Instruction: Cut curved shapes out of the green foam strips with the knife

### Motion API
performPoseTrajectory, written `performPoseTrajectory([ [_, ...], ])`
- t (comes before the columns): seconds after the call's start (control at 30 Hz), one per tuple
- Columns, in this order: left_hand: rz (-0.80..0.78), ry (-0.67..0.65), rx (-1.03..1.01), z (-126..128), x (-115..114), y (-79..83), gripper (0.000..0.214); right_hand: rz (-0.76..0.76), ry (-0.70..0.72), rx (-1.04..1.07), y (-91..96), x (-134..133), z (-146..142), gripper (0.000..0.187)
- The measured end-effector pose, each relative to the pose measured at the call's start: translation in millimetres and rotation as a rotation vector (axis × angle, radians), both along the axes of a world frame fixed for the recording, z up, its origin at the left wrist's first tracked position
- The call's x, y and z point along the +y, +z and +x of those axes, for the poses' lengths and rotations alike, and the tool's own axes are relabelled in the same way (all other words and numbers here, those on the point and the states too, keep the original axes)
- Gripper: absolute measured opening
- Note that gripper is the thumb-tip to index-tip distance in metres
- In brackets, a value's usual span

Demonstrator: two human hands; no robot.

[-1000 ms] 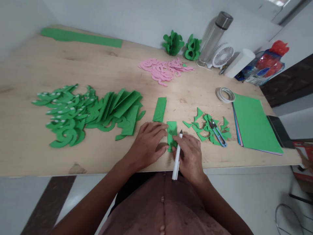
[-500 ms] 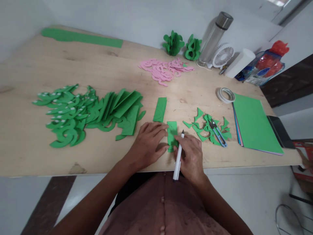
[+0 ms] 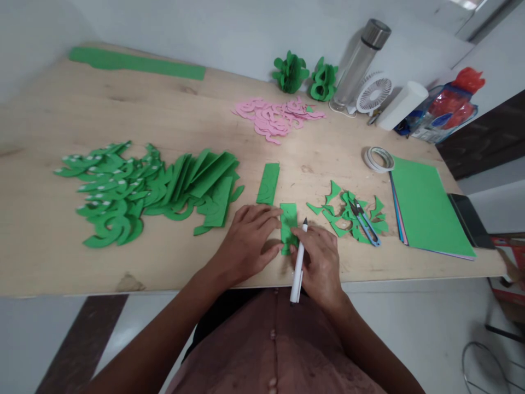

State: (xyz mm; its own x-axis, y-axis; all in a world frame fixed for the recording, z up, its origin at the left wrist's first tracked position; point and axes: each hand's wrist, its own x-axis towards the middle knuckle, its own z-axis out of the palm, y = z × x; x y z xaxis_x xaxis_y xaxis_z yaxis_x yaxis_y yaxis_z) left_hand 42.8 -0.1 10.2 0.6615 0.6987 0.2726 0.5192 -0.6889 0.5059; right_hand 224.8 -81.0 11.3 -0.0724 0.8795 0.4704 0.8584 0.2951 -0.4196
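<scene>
A small green paper strip (image 3: pixel 289 216) with faint drawn lines lies on the table between my hands. My left hand (image 3: pixel 248 241) rests at its left edge, fingers stretched out and thumb apart, with fingertips touching the paper. In my right hand (image 3: pixel 319 262) a white pen (image 3: pixel 298 268) is held, its dark tip pointing up and away from the strip. That hand's finger and thumb also touch the strip's right edge. Just beyond my left fingertips lies a second green strip (image 3: pixel 268 183), with curved lines drawn on it.
Cut green curved pieces (image 3: pixel 118 186) and folded green paper (image 3: pixel 205 175) spread at left. Blue thread snips (image 3: pixel 365 223) lie on green scraps (image 3: pixel 338 219). Further right are tape rolls (image 3: pixel 378 160) and coloured sheets (image 3: pixel 430 208). Pink cutouts (image 3: pixel 274 119) and a bottle (image 3: pixel 361 63) are behind.
The pen in my right hand has shifted very slightly left. Otherwise both hands and the green strip stay in place.
</scene>
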Motion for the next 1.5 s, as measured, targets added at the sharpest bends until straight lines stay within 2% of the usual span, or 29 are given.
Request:
performPoseTrajectory([
  [0.47, -0.014, -0.003, 0.01, 0.8, 0.3, 1.3, 0.021, -0.045, -0.018, 0.009, 0.3, -0.7, -0.7, 0.032],
  [0.87, -0.011, -0.001, 0.005, 1.4, 0.4, 2.0, 0.021, -0.024, -0.005, -0.002, 0.6, -0.2, -0.1, 0.027],
  [1.23, -0.023, 0.0, -0.004, 1.2, 0.5, 1.9, 0.021, 0.011, -0.002, 0.0, 1.9, -3.0, -0.3, 0.031],
  [1.5, -0.012, -0.003, 0.009, 1.0, -0.1, 1.3, 0.02, -0.031, 0.019, -0.061, 4.9, -4.0, -3.1, 0.03],
])
